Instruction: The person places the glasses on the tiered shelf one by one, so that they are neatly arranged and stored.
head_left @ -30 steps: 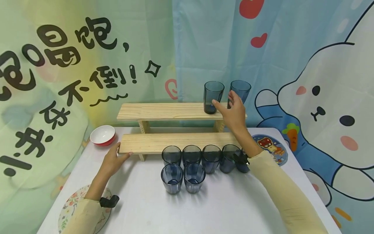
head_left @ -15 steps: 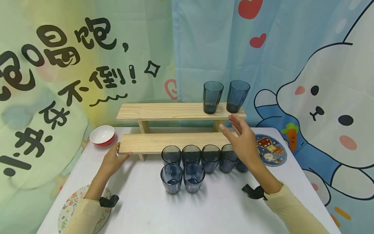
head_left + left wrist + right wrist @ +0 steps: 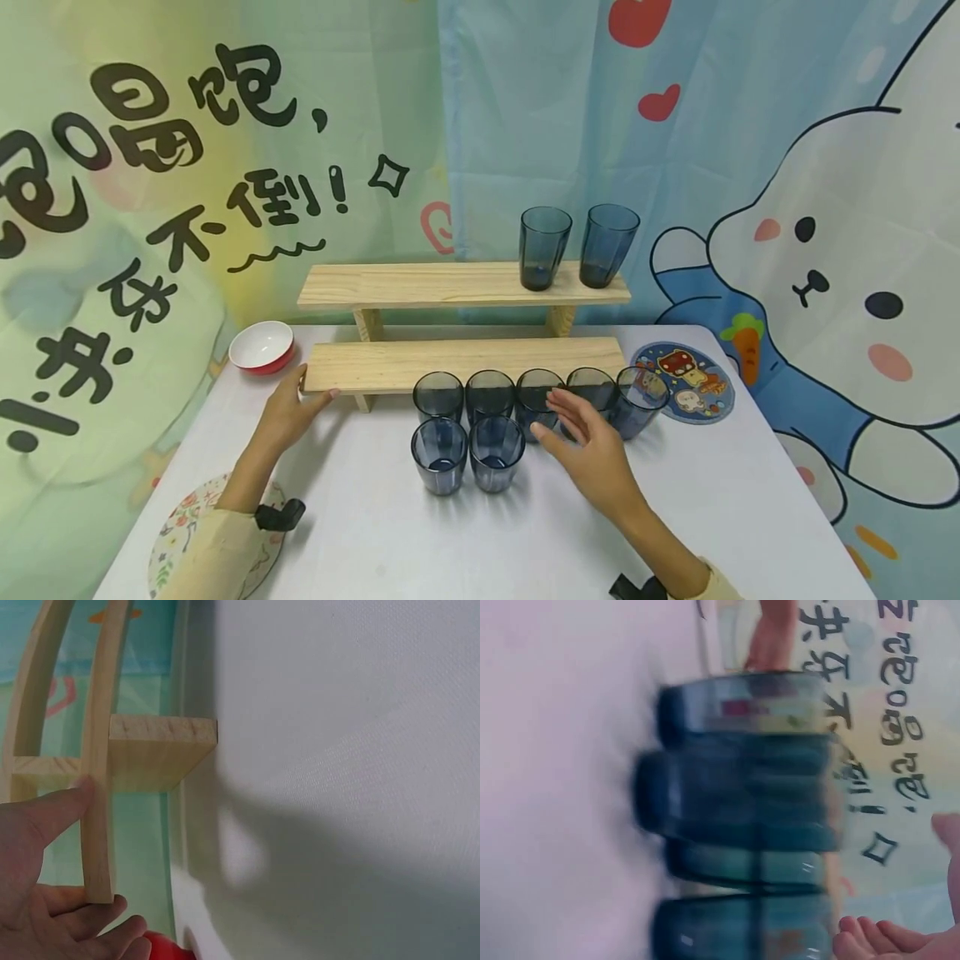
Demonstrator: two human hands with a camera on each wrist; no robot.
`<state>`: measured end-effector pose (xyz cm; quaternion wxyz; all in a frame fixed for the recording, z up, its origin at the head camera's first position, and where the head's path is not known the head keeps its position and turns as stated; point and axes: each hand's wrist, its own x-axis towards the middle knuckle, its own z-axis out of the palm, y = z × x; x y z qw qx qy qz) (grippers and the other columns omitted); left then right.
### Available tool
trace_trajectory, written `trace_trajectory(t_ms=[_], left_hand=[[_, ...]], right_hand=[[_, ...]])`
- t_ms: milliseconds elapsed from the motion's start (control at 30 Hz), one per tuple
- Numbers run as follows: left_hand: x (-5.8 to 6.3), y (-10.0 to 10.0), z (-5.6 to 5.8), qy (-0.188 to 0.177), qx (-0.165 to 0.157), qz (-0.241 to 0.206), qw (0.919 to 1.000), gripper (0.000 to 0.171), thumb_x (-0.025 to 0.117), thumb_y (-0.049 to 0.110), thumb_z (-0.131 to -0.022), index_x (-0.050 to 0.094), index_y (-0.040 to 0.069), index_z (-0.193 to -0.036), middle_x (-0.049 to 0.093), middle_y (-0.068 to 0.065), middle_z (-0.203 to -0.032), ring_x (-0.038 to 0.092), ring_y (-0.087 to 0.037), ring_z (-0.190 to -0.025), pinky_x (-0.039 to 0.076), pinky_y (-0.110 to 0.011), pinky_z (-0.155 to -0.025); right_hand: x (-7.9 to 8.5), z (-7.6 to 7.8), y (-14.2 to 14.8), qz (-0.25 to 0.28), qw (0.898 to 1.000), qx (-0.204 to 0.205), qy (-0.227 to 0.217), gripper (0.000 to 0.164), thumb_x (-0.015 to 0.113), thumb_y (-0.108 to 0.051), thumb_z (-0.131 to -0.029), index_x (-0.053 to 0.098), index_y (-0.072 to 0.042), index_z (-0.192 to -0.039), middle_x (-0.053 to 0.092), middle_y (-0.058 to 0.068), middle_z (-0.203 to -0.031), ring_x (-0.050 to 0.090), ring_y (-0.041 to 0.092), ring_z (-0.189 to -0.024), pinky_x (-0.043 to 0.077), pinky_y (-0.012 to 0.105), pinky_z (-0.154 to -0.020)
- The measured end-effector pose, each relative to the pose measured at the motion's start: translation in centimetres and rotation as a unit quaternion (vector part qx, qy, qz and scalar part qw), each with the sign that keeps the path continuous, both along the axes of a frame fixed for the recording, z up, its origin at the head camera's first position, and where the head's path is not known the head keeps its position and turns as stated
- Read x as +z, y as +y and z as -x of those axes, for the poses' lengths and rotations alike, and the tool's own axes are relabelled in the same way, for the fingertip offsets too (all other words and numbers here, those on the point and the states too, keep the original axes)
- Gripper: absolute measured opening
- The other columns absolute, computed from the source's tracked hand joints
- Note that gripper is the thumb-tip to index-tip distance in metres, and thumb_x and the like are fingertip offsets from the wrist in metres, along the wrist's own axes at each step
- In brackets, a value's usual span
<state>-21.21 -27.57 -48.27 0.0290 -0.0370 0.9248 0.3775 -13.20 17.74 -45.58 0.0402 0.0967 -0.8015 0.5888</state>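
Note:
My left hand holds the left end of the lower board of a two-step wooden shelf. In the left wrist view its thumb lies on the board's front edge and the fingers bend about the end. With nothing in it, my right hand hovers at the blue-grey glasses, fingers spread, overlapping a glass in the back row. Several glasses form that row before the shelf. Two more, a left glass and a right glass, stand nearer me. On the upper board are two upright glasses, one beside another.
Left of the shelf sits a red bowl with a white inside. A floral round mat lies under my left forearm. At the right is a blue patterned round mat. A printed curtain hangs behind the table.
My right hand has left the right glass on the upper board and come down and toward me to the glasses on the table. The left hand stays on the shelf end.

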Motion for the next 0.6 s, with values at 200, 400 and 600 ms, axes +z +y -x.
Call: trace_trajectory(t_ms=[200, 400, 600], left_hand=[[0.0, -0.1, 0.1, 0.0, -0.002, 0.006, 1.0, 0.085, 0.067, 0.035, -0.105, 0.023, -0.012, -0.161, 0.029, -0.038, -0.163, 0.025, -0.055, -0.154, 0.023, -0.066, -0.125], [0.1, -0.2, 0.1, 0.004, -0.003, 0.005, 1.0, 0.085, 0.066, 0.036, -0.105, 0.023, -0.012, -0.16, 0.029, -0.039, -0.163, 0.025, -0.056, -0.153, 0.023, -0.067, -0.124], [0.2, 0.0, -0.2, 0.007, -0.002, 0.004, 1.0, 0.084, 0.067, 0.036, -0.105, 0.025, -0.012, -0.159, 0.031, -0.039, -0.161, 0.027, -0.056, -0.152, 0.025, -0.067, -0.124]], right_hand=[[-1.9, -1.7, -1.5, 0.014, 0.999, -0.007, 0.052, 0.076, 0.089, -0.019, -0.088, 0.049, -0.005, -0.151, 0.056, 0.011, -0.15, 0.053, 0.026, -0.143, 0.039, 0.019, -0.117], [-2.8, -2.1, -2.4, 0.016, 0.999, 0.008, 0.034, 0.08, 0.091, -0.02, -0.085, 0.049, -0.004, -0.152, 0.055, 0.014, -0.151, 0.052, 0.027, -0.144, 0.038, 0.019, -0.117], [-4.0, -1.6, -3.2, 0.034, 0.998, 0.029, -0.04, 0.088, 0.092, -0.02, -0.084, 0.044, -0.001, -0.155, 0.049, 0.014, -0.156, 0.045, 0.031, -0.15, 0.036, 0.023, -0.12]])
